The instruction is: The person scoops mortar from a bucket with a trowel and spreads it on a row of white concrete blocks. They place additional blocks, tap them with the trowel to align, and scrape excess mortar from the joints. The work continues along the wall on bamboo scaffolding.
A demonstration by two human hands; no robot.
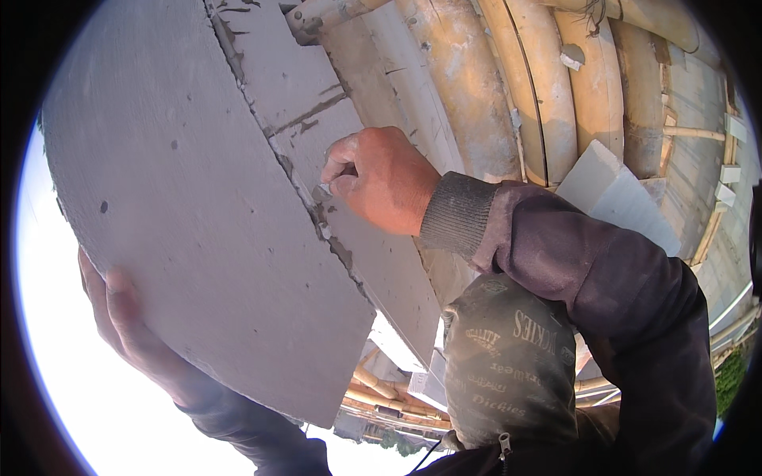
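Here, both hands meet at one big block

The left hand [119, 305] is clamped on the outer edge of the grey block [198, 198], thumb over its broad face and fingers going behind, probably to steady it. The right hand [381, 178] is closed, fingers curled together just beside the rough seam [321, 222], a pose that seems to bring the fingertips close to it; whether they pinch a small bit is unclear. The block fills the left of the view, its inner edge lying along the wall [381, 270]. Farther right are thick poles [460, 79] and, beyond the sleeve [595, 246], a tilted loose block [623, 194]. Pale lettering, apparently a brand's, marks the dark cloth [508, 349] at the chest.
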